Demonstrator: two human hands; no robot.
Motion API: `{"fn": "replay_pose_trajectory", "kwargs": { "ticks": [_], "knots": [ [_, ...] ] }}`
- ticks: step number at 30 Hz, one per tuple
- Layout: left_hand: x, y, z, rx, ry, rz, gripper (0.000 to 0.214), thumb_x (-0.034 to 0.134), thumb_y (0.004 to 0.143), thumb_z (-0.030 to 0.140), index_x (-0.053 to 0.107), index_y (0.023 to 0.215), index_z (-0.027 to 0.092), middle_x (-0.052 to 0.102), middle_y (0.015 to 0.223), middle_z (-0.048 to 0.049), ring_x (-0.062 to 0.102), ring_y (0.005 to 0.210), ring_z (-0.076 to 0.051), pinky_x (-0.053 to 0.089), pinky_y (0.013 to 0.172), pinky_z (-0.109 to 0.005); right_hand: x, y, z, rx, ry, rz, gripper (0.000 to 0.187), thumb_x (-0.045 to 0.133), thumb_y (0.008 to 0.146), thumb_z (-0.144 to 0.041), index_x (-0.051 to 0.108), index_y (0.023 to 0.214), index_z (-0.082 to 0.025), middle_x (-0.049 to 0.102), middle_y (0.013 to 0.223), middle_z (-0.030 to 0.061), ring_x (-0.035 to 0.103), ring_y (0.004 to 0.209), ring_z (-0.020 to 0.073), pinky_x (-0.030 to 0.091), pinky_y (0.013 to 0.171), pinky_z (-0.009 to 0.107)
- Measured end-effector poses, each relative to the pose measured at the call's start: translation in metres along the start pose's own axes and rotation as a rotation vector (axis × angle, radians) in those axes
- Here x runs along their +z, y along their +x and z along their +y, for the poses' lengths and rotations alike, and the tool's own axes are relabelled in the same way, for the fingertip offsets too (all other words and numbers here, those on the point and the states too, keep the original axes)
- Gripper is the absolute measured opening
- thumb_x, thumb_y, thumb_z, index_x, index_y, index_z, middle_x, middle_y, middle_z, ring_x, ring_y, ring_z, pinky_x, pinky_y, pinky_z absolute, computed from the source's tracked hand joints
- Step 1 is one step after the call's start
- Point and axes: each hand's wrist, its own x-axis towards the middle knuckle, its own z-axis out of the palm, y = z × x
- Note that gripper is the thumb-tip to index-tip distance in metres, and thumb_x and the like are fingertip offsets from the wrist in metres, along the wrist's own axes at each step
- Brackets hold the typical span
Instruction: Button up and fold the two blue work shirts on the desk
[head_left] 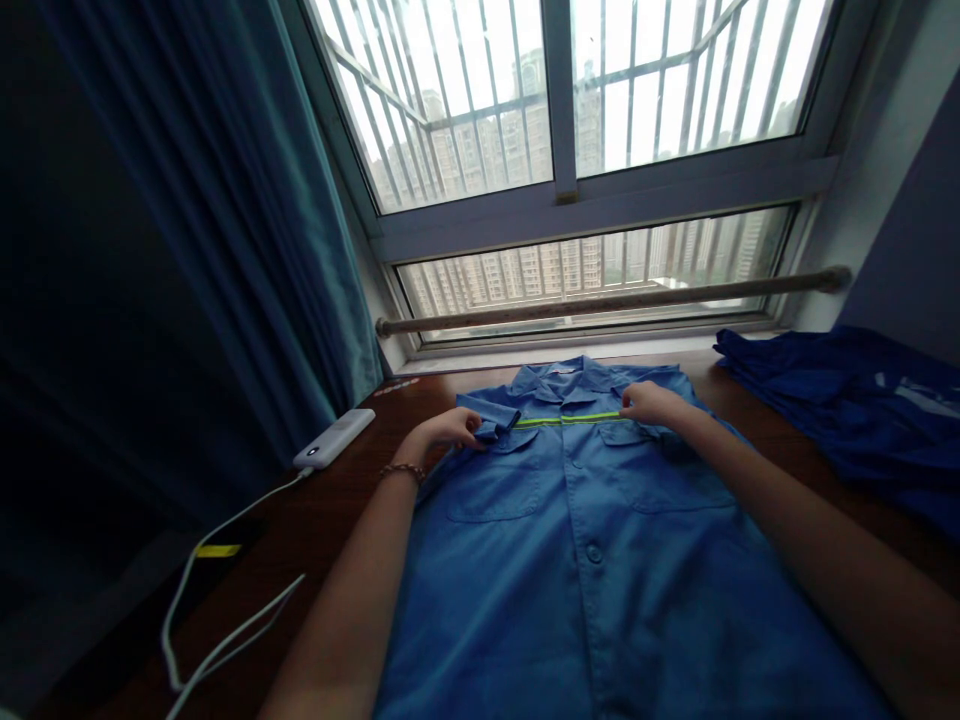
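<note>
A blue work shirt (577,560) with a yellow-green reflective stripe lies face up and buttoned on a dark wooden table (330,510), collar toward the window. My left hand (450,430) is closed on a folded sleeve at the shirt's left shoulder. My right hand (649,402) pinches the fabric at the right end of the stripe, just above the right chest pocket. A beaded bracelet is on my left wrist.
A white power bank (334,438) with a white cable (225,590) lies at the table's left. A pile of blue garments (847,400) sits at the right. A blue curtain (225,220) hangs left. The window and a rail (600,300) stand behind the table.
</note>
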Motion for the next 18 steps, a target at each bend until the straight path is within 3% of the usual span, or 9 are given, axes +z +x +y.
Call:
{"fn": "replay_pose_trajectory", "kwargs": {
  "ticks": [3,5,6,8,10,11,14,18],
  "knots": [
    [-0.002,-0.003,0.008,0.046,-0.06,-0.257,0.037,0.074,0.053,0.034,0.066,0.083,0.013,0.062,0.071,-0.0048,0.056,0.064,-0.019,0.042,0.055,-0.025,0.0,0.001,0.0,0.001,-0.005,-0.012,0.023,0.055,0.073,-0.029,0.065,0.088,-0.016,0.063,0.091,0.0114,0.059,0.088,0.0238,0.045,0.075,0.031],
    [-0.005,-0.002,0.005,0.007,-0.071,-0.289,0.037,0.07,0.059,0.037,0.066,0.087,0.013,0.064,0.076,-0.0084,0.058,0.067,-0.022,0.043,0.057,-0.027,0.001,0.001,0.0,0.004,-0.006,-0.017,0.023,0.055,0.073,-0.03,0.065,0.088,-0.016,0.063,0.091,0.0117,0.059,0.088,0.024,0.045,0.074,0.031],
    [-0.006,-0.001,0.002,-0.021,-0.027,-0.195,0.035,0.069,0.061,0.036,0.067,0.086,0.012,0.064,0.077,-0.0099,0.058,0.068,-0.023,0.044,0.059,-0.029,0.001,0.0,-0.001,0.006,-0.007,-0.017,0.024,0.055,0.073,-0.03,0.065,0.089,-0.015,0.063,0.091,0.012,0.059,0.088,0.0243,0.045,0.074,0.032],
    [-0.004,0.006,-0.009,-0.066,0.102,0.127,0.032,0.067,0.064,0.03,0.065,0.089,0.011,0.064,0.081,-0.013,0.059,0.075,-0.027,0.044,0.065,-0.031,0.001,0.0,-0.002,0.009,-0.01,-0.013,0.024,0.054,0.073,-0.03,0.065,0.089,-0.015,0.063,0.092,0.0125,0.059,0.088,0.0248,0.045,0.074,0.032],
    [0.0,0.015,-0.024,-0.114,0.255,0.452,0.04,0.064,0.065,0.021,0.06,0.104,0.012,0.062,0.091,-0.016,0.057,0.087,-0.03,0.042,0.073,-0.036,0.001,-0.002,-0.003,0.008,-0.012,-0.006,0.025,0.054,0.074,-0.03,0.064,0.09,-0.015,0.062,0.093,0.0128,0.059,0.089,0.0252,0.045,0.074,0.033],
    [0.003,0.02,-0.031,-0.138,0.312,0.555,0.047,0.062,0.066,0.017,0.055,0.112,0.014,0.061,0.096,-0.0172,0.055,0.091,-0.032,0.041,0.077,-0.038,0.001,-0.003,-0.004,0.008,-0.014,-0.003,0.025,0.053,0.074,-0.03,0.064,0.09,-0.015,0.062,0.094,0.0128,0.059,0.089,0.0253,0.046,0.074,0.033],
    [0.009,0.035,-0.05,-0.179,0.371,0.681,0.046,0.057,0.068,0.012,0.055,0.113,0.021,0.061,0.096,-0.0161,0.055,0.093,-0.033,0.038,0.081,-0.043,0.001,-0.005,-0.006,0.009,-0.016,-0.001,0.024,0.053,0.074,-0.031,0.064,0.089,-0.016,0.062,0.093,0.0125,0.058,0.09,0.0253,0.046,0.073,0.032],
    [-0.006,0.051,-0.063,-0.187,0.261,0.706,0.021,0.053,0.071,0.013,0.066,0.086,0.02,0.063,0.091,-0.0137,0.056,0.093,-0.031,0.038,0.082,-0.04,0.003,-0.005,-0.008,0.026,-0.014,0.0,0.024,0.052,0.074,-0.03,0.064,0.089,-0.016,0.062,0.094,0.0129,0.059,0.088,0.0254,0.047,0.071,0.033]
  ]
}}
